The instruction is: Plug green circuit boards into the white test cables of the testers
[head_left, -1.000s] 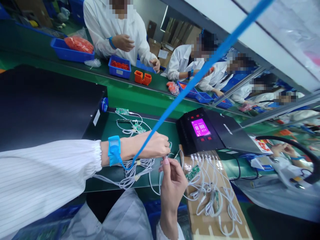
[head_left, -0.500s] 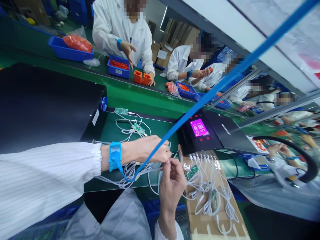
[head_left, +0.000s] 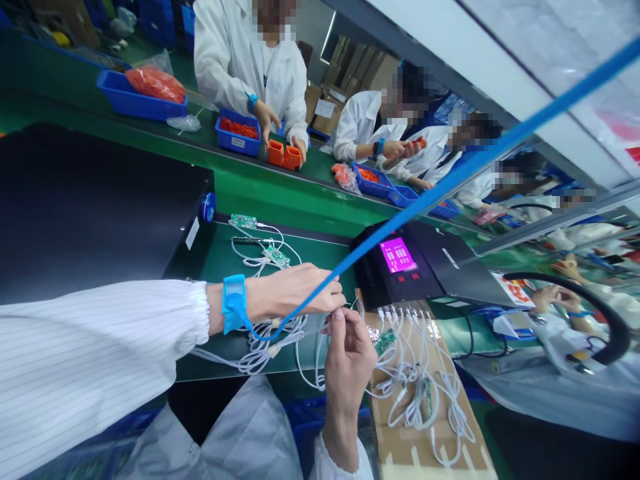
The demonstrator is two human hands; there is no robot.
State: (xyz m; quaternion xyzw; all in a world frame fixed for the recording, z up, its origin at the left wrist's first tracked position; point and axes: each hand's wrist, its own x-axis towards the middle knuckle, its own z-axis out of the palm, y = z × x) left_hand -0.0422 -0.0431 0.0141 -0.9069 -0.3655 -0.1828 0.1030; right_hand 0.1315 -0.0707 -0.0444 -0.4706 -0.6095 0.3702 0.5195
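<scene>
My left hand point(head_left: 307, 289), with a blue wrist strap point(head_left: 235, 304), reaches in from the left, its fingers curled and closed. Just below its fingertips, my right hand point(head_left: 351, 357) pinches with thumb and index finger. A white cable point(head_left: 319, 381) loops up to the right fingertips; its end is hidden between the hands. What the left fingers hold is hidden too. Bundled white cables point(head_left: 257, 357) lie under the left forearm. Beyond it, green circuit boards point(head_left: 276, 256) with cables attached rest on the green bench.
On the right, a black tester point(head_left: 367, 283) with a lit magenta screen point(head_left: 399, 255) has white cables plugged in. They trail over a cardboard sheet point(head_left: 400, 443) past another circuit board point(head_left: 385, 342). A blue cord point(head_left: 415, 203) crosses the view. Co-workers handle orange parts across the line.
Both hands have shifted slightly right, still closed together at the fingertips; the left hand has also risen a little. Across the line, a co-worker's hand has come down to the orange parts.
</scene>
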